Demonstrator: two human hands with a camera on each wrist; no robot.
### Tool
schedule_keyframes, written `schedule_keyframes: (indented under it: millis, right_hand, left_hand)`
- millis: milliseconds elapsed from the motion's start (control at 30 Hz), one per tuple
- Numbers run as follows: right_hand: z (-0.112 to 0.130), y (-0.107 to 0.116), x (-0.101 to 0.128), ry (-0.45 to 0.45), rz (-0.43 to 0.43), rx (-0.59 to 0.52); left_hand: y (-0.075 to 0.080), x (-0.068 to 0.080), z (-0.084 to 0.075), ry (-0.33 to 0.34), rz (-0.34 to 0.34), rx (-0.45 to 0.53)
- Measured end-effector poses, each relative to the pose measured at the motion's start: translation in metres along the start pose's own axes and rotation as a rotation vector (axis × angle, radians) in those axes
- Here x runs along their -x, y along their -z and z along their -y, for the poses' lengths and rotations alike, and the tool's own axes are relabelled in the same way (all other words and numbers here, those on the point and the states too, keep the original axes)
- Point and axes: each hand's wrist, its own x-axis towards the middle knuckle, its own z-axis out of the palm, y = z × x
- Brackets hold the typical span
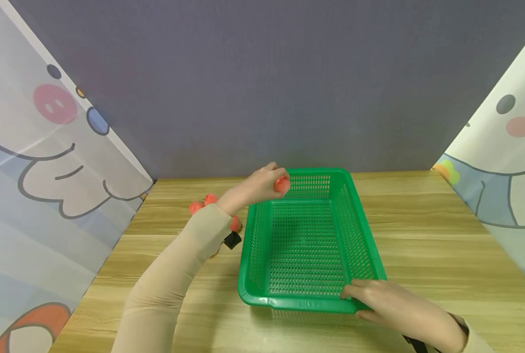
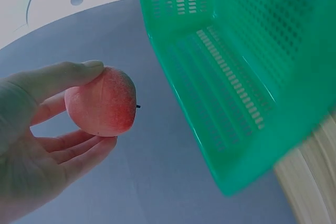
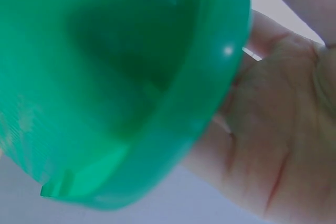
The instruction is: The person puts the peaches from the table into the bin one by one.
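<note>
Grey backdrop [image 1: 262, 88] spans the view behind the basket, and white sheets printed with pale cartoon animals [image 1: 6, 88] stand well to the basket's left and right. Wood-grained worktop [image 1: 426, 235] lies beneath it, running out on both sides. Green and plastic, the rectangular basket [image 1: 306, 303] has slotted walls and floor, and a smooth rim. A cream left sleeve [image 1: 165, 289] slants up past the basket's left side. At its near right corner, the right hand [image 1: 383, 301] grips the rim, fingers over the edge and thumb outside; a dark band [image 1: 459, 323] circles that wrist. The left hand [image 1: 264, 184] is at the basket's far left corner, its fingers curled round a red-pink peach [image 2: 102, 100] with a short dark stem [image 2: 138, 106]. The left wrist view shows this fruit just beside the rim, apart from it. More peaches [image 1: 196, 208] lie left of the basket, partly hidden by the arm. Also left of the basket, near its wall, shows a small black object [image 1: 232, 240] that I cannot identify.
</note>
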Motion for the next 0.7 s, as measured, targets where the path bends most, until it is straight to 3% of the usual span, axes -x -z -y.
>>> schedule_keyframes:
  millis: [300, 533, 700]
  right_hand:
    - [0.000, -0.001, 0.001, 0.003, -0.005, 0.014]
    - [0.002, 0.000, 0.001, -0.022, 0.017, 0.008]
    - [0.003, 0.000, 0.001, -0.036, 0.032, 0.005]
  left_hand:
    - [-0.015, -0.032, -0.020, -0.050, 0.039, -0.024]
    - [-0.032, -0.056, -0.031, 0.004, 0.114, 0.023]
    - [-0.046, -0.069, -0.034, 0.016, 0.132, 0.009]
